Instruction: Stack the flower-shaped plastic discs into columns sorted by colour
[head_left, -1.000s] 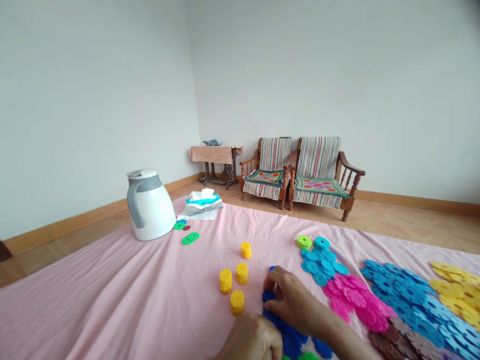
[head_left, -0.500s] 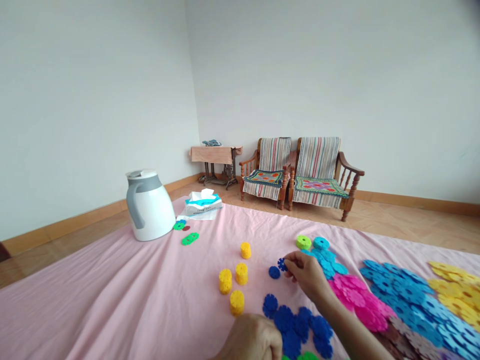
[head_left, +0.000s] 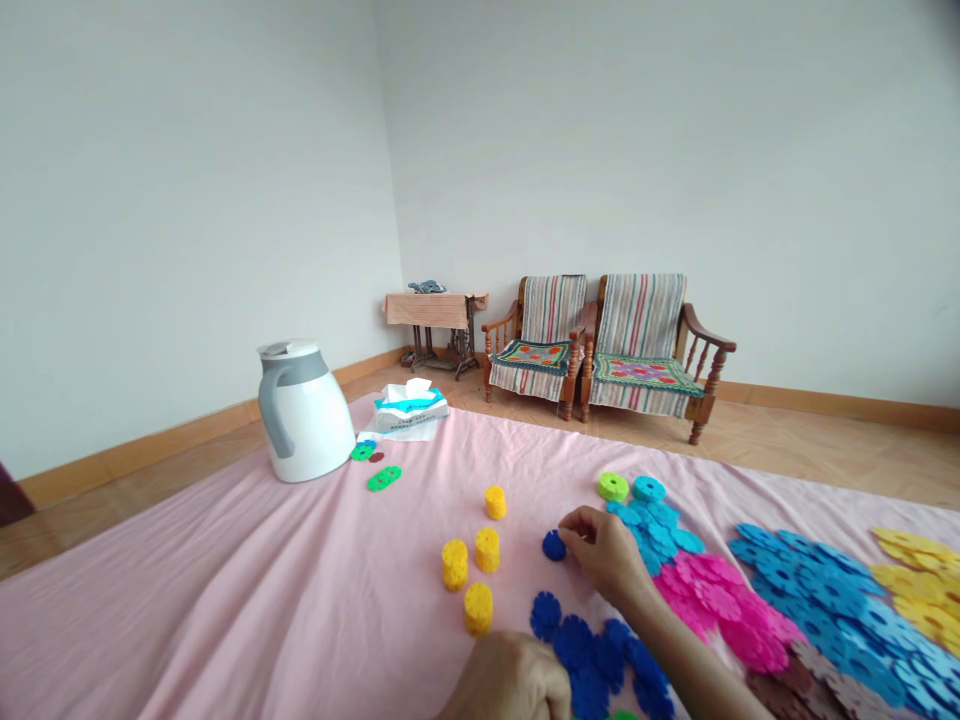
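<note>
My right hand has its thumb and fingers pinched on a dark blue notched plastic disc, low over the pink cloth; whether one or more discs lie there I cannot tell. My left hand is at the bottom edge, its fingers curled closed, with whatever they hold hidden. Beside it spreads a loose pile of dark blue discs. Several short stacks of yellow discs stand upright to the left of the right hand. Behind that hand are a lime green stack and light blue discs.
On the pink cloth stand a white and grey jug and a tissue box, with green discs nearby. Pink, blue and yellow discs are heaped at right. Two wooden chairs stand beyond.
My right hand has brought its dark blue disc down and slightly left onto the one lying on the cloth. The left hand stays nearly where it was. The view has shifted slightly.
</note>
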